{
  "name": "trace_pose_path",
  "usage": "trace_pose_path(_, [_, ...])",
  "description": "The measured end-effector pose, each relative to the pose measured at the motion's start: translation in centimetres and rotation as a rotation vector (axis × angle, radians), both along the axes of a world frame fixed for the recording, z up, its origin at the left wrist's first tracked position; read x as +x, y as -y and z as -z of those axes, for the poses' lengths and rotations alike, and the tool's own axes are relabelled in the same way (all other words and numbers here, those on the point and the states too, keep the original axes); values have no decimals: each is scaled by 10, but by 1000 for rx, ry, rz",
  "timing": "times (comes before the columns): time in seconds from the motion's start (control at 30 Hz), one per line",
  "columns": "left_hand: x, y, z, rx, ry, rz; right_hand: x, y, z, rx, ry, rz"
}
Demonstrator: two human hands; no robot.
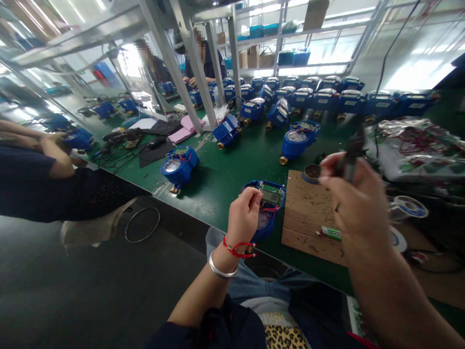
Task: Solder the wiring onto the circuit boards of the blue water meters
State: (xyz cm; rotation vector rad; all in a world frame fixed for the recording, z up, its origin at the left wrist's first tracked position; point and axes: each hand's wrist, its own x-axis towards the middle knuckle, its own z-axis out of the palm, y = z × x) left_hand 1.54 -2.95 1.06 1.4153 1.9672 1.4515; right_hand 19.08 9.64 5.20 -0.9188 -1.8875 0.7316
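Gripping a dark, blurred tool (350, 157) in the right hand (358, 198); curling the left hand (244, 213) over the blue meter (267, 230) on the table (218, 179), cannot tell whether pinching anything. Beyond the left hand, display board (271, 196) inside the meter's far end; lying lengthwise near-to-far, brass end (250, 249) lapward. Left of the right hand, brownish contents in a round tin (311, 182).

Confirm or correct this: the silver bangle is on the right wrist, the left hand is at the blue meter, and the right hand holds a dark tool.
Wrong wrist: the head view shows the silver bangle on the left wrist. The rest stands: the left hand is at the blue meter, and the right hand holds a dark tool.
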Motion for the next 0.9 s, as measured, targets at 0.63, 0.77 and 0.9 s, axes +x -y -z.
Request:
trace_pose_path(0.63, [-34,22,24,60,105,-231,-50,21,76,-26,62,-5])
trace_pose_path(0.77, [-37,17,27,24,100,-159,-50,21,80,-16,61,0])
trace_pose_path(0.9, [-32,12,23,28,25,-128,-51,20,81,-14,60,4])
